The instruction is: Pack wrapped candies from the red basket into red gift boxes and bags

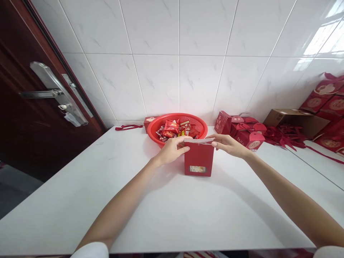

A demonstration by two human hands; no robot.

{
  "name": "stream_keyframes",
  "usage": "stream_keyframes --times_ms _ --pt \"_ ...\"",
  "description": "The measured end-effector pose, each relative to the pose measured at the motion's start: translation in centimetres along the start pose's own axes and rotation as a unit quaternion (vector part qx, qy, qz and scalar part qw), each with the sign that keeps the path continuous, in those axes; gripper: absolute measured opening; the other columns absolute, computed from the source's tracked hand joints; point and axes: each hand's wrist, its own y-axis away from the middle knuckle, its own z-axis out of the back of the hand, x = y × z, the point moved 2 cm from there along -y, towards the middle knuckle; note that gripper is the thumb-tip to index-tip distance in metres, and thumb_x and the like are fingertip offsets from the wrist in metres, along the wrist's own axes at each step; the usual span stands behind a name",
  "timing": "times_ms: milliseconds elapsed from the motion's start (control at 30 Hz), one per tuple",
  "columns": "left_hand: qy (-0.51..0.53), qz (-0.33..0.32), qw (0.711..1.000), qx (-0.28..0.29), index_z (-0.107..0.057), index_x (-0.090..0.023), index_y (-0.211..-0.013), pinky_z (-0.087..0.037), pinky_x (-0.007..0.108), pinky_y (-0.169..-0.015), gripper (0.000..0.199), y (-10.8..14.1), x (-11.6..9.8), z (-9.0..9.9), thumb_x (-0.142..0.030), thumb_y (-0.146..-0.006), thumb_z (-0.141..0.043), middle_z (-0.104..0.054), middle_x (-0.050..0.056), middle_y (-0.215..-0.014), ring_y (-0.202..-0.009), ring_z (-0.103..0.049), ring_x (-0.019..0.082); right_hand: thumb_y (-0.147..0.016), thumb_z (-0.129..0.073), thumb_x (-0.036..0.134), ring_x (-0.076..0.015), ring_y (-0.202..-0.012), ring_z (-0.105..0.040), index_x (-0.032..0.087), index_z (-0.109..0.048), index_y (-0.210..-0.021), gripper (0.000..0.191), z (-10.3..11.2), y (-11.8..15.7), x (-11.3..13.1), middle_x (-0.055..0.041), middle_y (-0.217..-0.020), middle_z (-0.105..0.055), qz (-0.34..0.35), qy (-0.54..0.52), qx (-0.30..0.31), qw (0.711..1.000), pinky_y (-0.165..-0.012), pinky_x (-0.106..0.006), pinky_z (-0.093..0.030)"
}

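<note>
A tall red paper gift box (198, 156) stands upright on the white table in front of me. Low on its front is a small clear window with something printed or wrapped behind it. My left hand (174, 148) grips the box's upper left corner between thumb and fingers. On the opposite side, my right hand (228, 145) pinches the upper right corner, its thumb at the front. The pale top edges lie close together between my hands. Just behind the box sits a red plastic basket (152, 129) with wrapped sweets (172, 127), partly hidden by my left hand.
Several smaller red gift boxes (247, 134) stand right of the basket. Farther right, a cardboard box (286, 115) lies with dark red ribbons (285, 136) spilling out, near stacked red boxes (329, 104). A loose ribbon (129, 127) lies at the back left. The tiled wall (158, 82) bounds the table.
</note>
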Motion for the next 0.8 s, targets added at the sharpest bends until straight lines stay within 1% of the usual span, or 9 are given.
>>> stream_keyframes --times_ms 167,300,367,433,500,567,667,733,800 --pt "-0.032 -0.011 0.999 -0.025 -0.062 -0.023 -0.132 -0.058 0.033 -0.088 0.045 0.0 0.2 -0.3 -0.027 -0.088 -0.061 -0.071 0.004 -0.122 -0.092 -0.070 0.019 -0.089 -0.057 0.064 -0.0228 -0.088 -0.064 0.019 -0.074 -0.111 0.053 -1.1 -0.2 -0.3 -0.0094 -0.103 -0.073 0.024 0.010 -0.034 0.999 -0.074 -0.034 -0.052" --pt "-0.062 -0.033 0.997 -0.038 -0.054 -0.026 -0.141 -0.058 0.032 -0.088 0.052 0.1 0.3 -0.4 -0.025 -0.089 -0.058 -0.069 0.004 -0.125 -0.095 -0.069 0.019 -0.092 -0.052 0.063 -0.0207 -0.079 -0.061 0.018 -0.075 -0.099 0.051 -1.6 -0.5 -1.0 -0.0079 -0.090 -0.073 0.021 0.042 -0.093 0.995 -0.070 -0.032 -0.047" --pt "-0.081 -0.051 0.994 -0.046 -0.050 -0.026 -0.142 -0.057 0.033 -0.091 0.053 0.1 0.4 -0.4 -0.026 -0.090 -0.058 -0.067 0.005 -0.130 -0.104 -0.068 0.020 -0.093 -0.050 0.062 -0.0202 -0.078 -0.059 0.018 -0.074 -0.098 0.050 -1.9 -0.6 -1.3 -0.0069 -0.088 -0.072 0.027 0.047 -0.108 0.993 -0.068 -0.031 -0.046" --pt "-0.100 -0.071 0.991 -0.052 -0.053 -0.025 -0.137 -0.054 0.034 -0.095 0.046 0.1 0.4 -0.5 -0.027 -0.091 -0.057 -0.066 0.005 -0.130 -0.112 -0.065 0.021 -0.094 -0.050 0.059 -0.0201 -0.079 -0.059 0.018 -0.073 -0.100 0.047 -2.1 -0.7 -1.7 -0.0062 -0.089 -0.072 0.028 0.045 -0.112 0.992 -0.068 -0.030 -0.045" --pt "-0.110 -0.089 0.989 -0.052 -0.060 -0.022 -0.123 -0.053 0.034 -0.097 0.032 0.1 0.3 -0.6 -0.027 -0.091 -0.056 -0.068 0.006 -0.124 -0.113 -0.064 0.022 -0.095 -0.049 0.056 -0.0192 -0.077 -0.058 0.018 -0.072 -0.099 0.044 -2.1 -0.8 -1.8 -0.0054 -0.087 -0.071 0.026 0.049 -0.113 0.992 -0.068 -0.030 -0.044" --pt "-0.114 -0.099 0.987 -0.047 -0.064 -0.022 -0.111 -0.053 0.035 -0.096 0.022 0.1 0.1 -0.6 -0.028 -0.092 -0.054 -0.071 0.005 -0.115 -0.107 -0.066 0.022 -0.095 -0.047 0.054 -0.0177 -0.074 -0.056 0.018 -0.071 -0.098 0.043 -2.1 -0.7 -1.9 -0.0046 -0.083 -0.069 0.026 0.055 -0.108 0.992 -0.066 -0.029 -0.044" --pt "-0.115 -0.102 0.987 -0.035 -0.066 -0.022 -0.104 -0.053 0.035 -0.093 0.019 0.1 -0.2 -0.6 -0.028 -0.093 -0.053 -0.072 0.005 -0.109 -0.103 -0.066 0.022 -0.091 -0.055 0.054 -0.0173 -0.075 -0.057 0.017 -0.069 -0.100 0.040 -1.9 -0.5 -1.7 -0.0056 -0.089 -0.069 0.033 0.048 -0.067 0.996 -0.066 -0.028 -0.044" --pt "-0.116 -0.102 0.988 -0.031 -0.067 -0.021 -0.102 -0.053 0.034 -0.093 0.019 0.2 -0.2 -0.7 -0.027 -0.093 -0.052 -0.073 0.005 -0.108 -0.101 -0.067 0.021 -0.088 -0.061 0.056 -0.0181 -0.080 -0.059 0.016 -0.067 -0.103 0.043 -1.9 -0.4 -1.5 -0.0070 -0.097 -0.068 0.037 0.024 -0.033 0.998 -0.067 -0.028 -0.045" --pt "-0.112 -0.102 0.988 -0.032 -0.068 -0.021 -0.101 -0.053 0.033 -0.092 0.019 0.2 -0.2 -0.7 -0.026 -0.092 -0.053 -0.073 0.004 -0.107 -0.100 -0.068 0.020 -0.091 -0.055 0.061 -0.0174 -0.079 -0.057 0.016 -0.066 -0.102 0.047 -1.9 -0.2 -1.4 -0.0069 -0.095 -0.067 0.031 -0.003 -0.023 0.999 -0.067 -0.028 -0.044"
